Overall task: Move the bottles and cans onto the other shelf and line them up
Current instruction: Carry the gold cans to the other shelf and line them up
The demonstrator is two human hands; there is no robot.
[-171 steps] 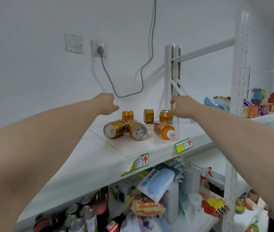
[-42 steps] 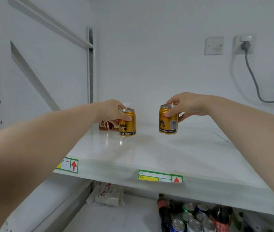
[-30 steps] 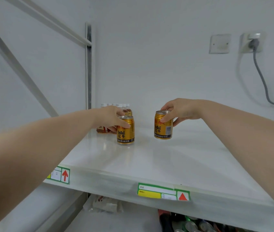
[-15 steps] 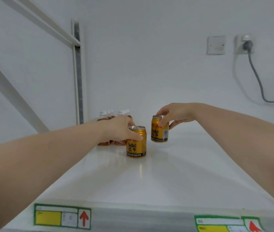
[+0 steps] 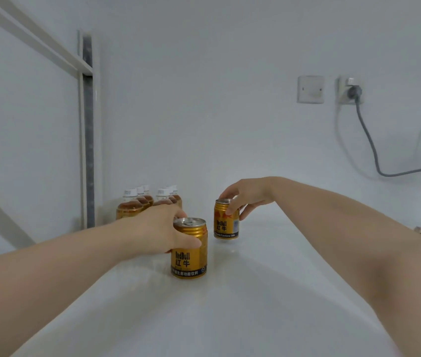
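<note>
Both cans, carried in the air over the shelf (image 5: 230,318) a moment ago, have now come down onto it, and the view has closed in on the back corner, so the placing step looks nearly done and only letting go and squaring up seems left. Nearest, the left hand (image 5: 157,233) is wrapped around the near can (image 5: 190,251), which stands upright on the shelf just in front of the bottles (image 5: 150,202); its thumb lies across the can's front below the rim, and the other fingers are hidden behind the can. Farther back and to the right of the bottles, the right hand (image 5: 245,195) grips the far can (image 5: 226,220) from above, its fingers (image 5: 230,208) curled over the rim and down the side. That can seems to sit on the shelf or just off it; I cannot tell which. The bottles stand in two short rows against the post (image 5: 87,130) at the back, and both cans lie a little apart from them, not yet in line.
</note>
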